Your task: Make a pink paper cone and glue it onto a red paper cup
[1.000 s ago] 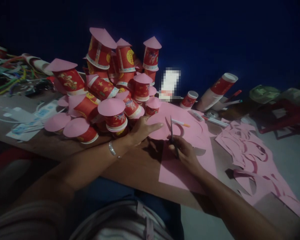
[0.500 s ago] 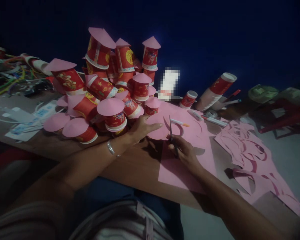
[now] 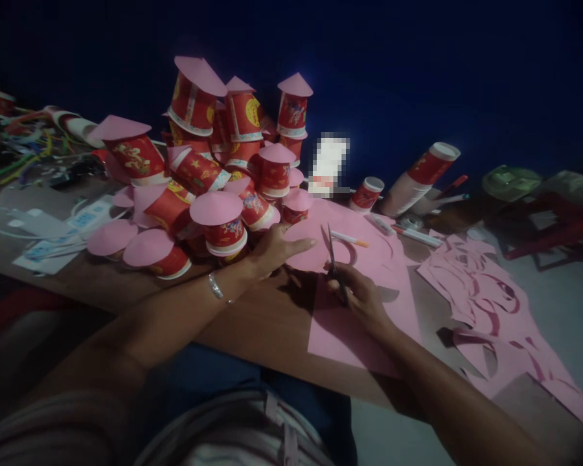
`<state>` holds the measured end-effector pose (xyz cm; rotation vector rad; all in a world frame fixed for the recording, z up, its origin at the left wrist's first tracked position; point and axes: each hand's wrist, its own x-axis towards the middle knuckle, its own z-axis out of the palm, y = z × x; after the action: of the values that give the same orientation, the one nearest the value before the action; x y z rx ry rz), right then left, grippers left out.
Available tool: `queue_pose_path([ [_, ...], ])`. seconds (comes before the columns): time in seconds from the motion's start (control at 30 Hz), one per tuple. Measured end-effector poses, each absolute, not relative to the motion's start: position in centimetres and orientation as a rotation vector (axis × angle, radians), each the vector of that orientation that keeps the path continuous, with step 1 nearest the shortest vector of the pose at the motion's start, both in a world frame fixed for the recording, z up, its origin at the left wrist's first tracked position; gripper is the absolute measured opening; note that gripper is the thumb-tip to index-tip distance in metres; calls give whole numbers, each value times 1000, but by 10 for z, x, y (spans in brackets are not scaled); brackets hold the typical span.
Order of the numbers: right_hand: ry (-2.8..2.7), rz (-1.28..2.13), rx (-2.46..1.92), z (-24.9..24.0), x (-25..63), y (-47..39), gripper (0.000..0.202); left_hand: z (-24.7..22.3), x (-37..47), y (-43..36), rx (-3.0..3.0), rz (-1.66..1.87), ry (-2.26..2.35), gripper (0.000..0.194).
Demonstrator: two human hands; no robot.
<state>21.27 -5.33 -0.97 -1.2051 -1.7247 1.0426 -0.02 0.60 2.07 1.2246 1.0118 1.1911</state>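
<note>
Between thumb and fingers, my left hand (image 3: 279,249) grips the left edge of a round pink paper piece (image 3: 305,254). My right hand (image 3: 357,288) is closed around a pair of scissors (image 3: 337,278), whose blades point up and away along the right side of that piece. Beneath the scissors and right hand lies a larger pink sheet (image 3: 330,333). A marker with an orange end (image 3: 350,239) rests just beyond the blades. To the left of my left hand stand red paper cups with pink cone tops, among them a nearby cup (image 3: 226,238).
Pink paper scraps (image 3: 495,298) spread over the table's right side. A leaning stack of cups (image 3: 420,175) and a single red cup (image 3: 367,194) stand at the back. A white power strip (image 3: 53,225) lies left, near tangled coloured wires (image 3: 34,152).
The view has shifted very slightly. Both hands, the round paper piece and the scissors keep almost the same positions.
</note>
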Motion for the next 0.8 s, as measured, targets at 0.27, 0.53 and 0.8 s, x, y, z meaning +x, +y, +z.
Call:
queue_pose_path([
  [0.27, -1731, 1027, -1198, -5, 213, -52, 44, 20, -3, 8, 1229, 1088, 952, 39],
  [0.53, -1757, 997, -1205, -5, 214, -51, 42, 23, -4, 8, 1147, 1076, 941, 47],
  [0.8, -1737, 993, -1211, -4, 214, -52, 42, 22, -5, 9, 1168, 1070, 968, 46],
])
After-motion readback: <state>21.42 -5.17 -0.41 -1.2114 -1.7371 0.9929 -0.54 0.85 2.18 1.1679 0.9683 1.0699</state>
